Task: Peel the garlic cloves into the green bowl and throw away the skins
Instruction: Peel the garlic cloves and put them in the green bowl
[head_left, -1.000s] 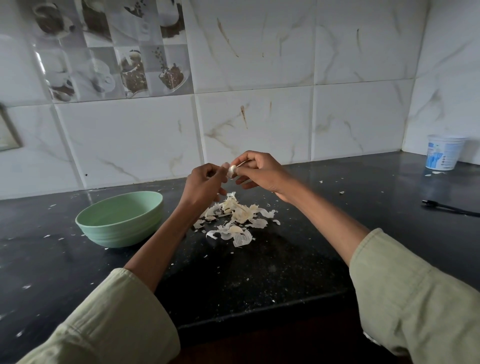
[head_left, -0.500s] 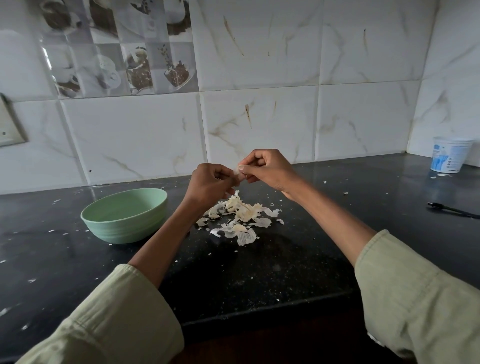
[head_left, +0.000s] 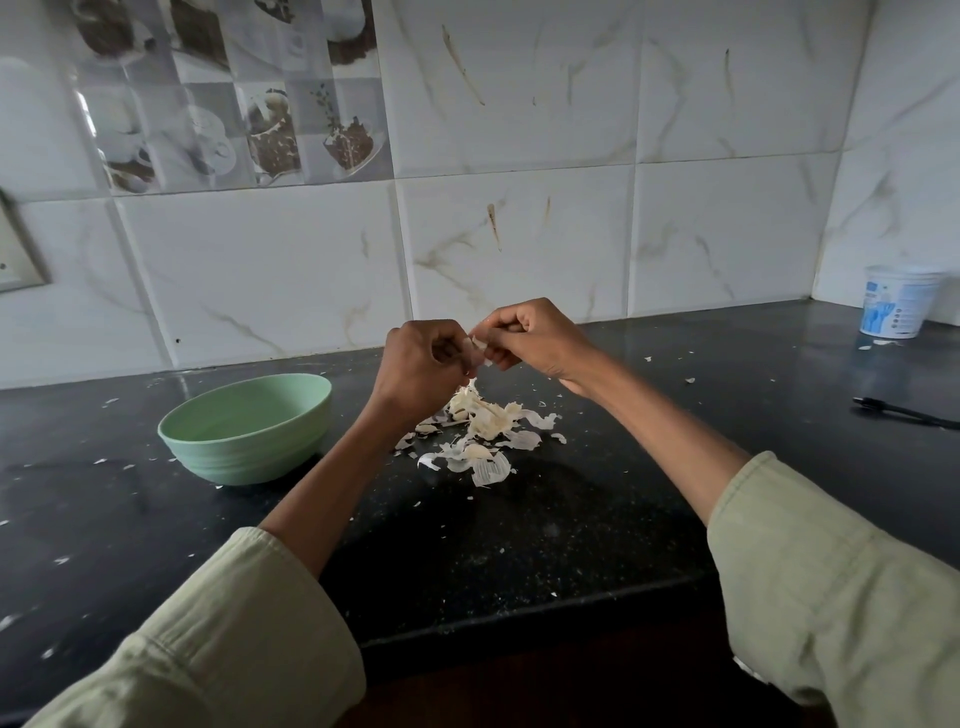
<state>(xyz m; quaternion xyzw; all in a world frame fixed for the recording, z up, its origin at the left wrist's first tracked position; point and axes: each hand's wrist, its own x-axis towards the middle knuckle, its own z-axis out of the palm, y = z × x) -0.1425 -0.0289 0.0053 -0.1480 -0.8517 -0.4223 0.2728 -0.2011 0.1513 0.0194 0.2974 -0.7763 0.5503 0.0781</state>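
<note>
Above the black counter (head_left: 571, 519), both hands, left (head_left: 421, 366) and right (head_left: 530, 338), fingers curled, pinching one garlic clove (head_left: 479, 343).

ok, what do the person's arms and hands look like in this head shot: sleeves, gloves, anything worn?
Both hands are bare: left hand, right hand, no gloves, and no watch or bracelet shows. Each arm wears a loose pale sage-green fabric sleeve, the left sleeve and right sleeve, pushed up with a stitched cuff, leaving the forearms uncovered. Whether any ring is worn is too small to tell.
</note>
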